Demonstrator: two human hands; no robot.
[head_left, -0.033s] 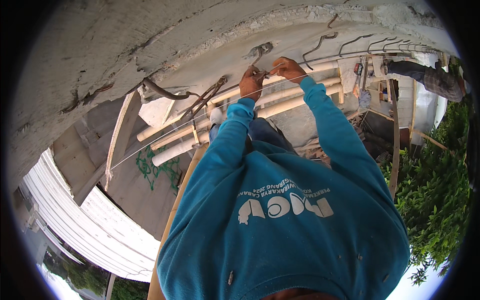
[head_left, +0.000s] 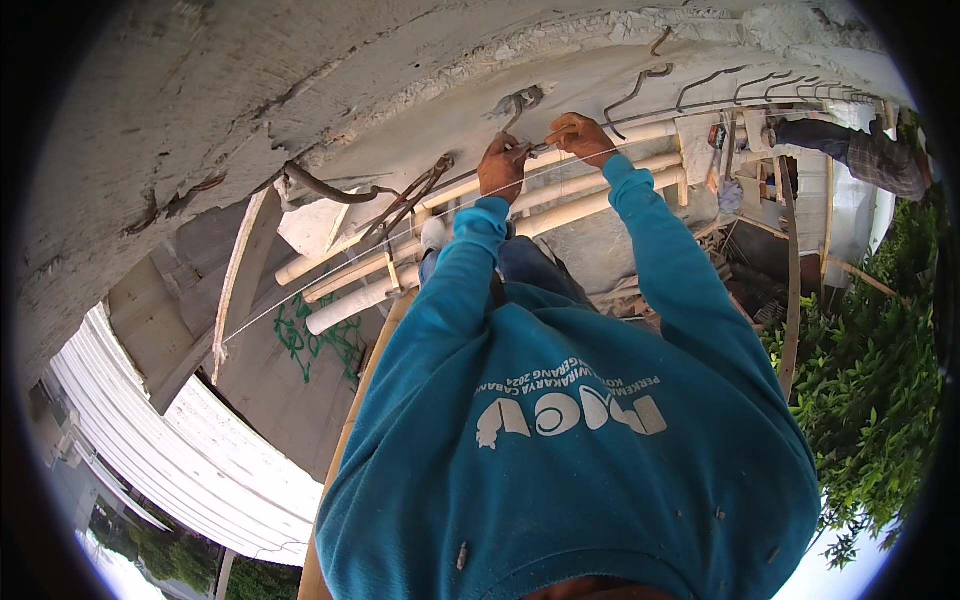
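Both hands work close together beneath a bent steel hook (head_left: 517, 108) that sticks out of the concrete wall. My left hand (head_left: 501, 168) is closed around a long thin steel bar where it meets the hook's lower end. Just to the right, my right hand (head_left: 583, 139) has its fingers pinched on something thin beside the same steel bar (head_left: 640, 131). What exactly lies in that pinch is too small to make out. A pale string (head_left: 300, 287) stretches past below both hands.
More bent bars (head_left: 634, 100) project from the concrete wall (head_left: 400, 90). Crossed bars (head_left: 412, 198) stand out at left. Below lie bamboo poles (head_left: 570, 212) and a corrugated white roof (head_left: 180, 430). Another person (head_left: 860, 150) is at far right, above leafy branches (head_left: 860, 370).
My right hand has turned slightly, and its fingertips have shifted a little at the bar. The left hand stays almost in place.
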